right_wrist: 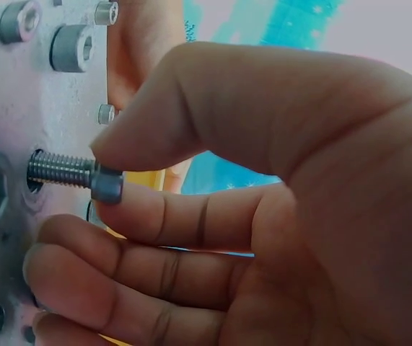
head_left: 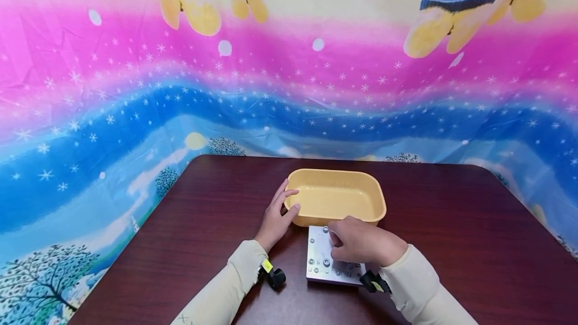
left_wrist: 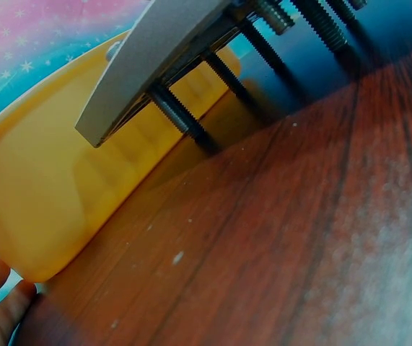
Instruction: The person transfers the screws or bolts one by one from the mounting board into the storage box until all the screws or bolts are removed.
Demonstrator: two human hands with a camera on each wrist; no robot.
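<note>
My right hand (head_left: 361, 239) is over a silver metal plate (head_left: 318, 250), which holds several socket-head bolts. In the right wrist view its thumb and index finger pinch the head of a bolt (right_wrist: 108, 184), whose threaded end is partly in a hole in the plate; the other fingers are near the plate's face. From the left wrist view, threaded bolt shanks (left_wrist: 177, 112) stick out below the plate. My left hand (head_left: 274, 219) rests at the left end of a yellow plastic bin (head_left: 336, 219), its fingers spread around the rim and front corner.
The bin stands just behind the plate on a dark red-brown wooden table (head_left: 217, 214). A patterned cloth (head_left: 289, 74) hangs along the table's back and left side. Black wrist cameras (head_left: 276, 278) are strapped to both wrists.
</note>
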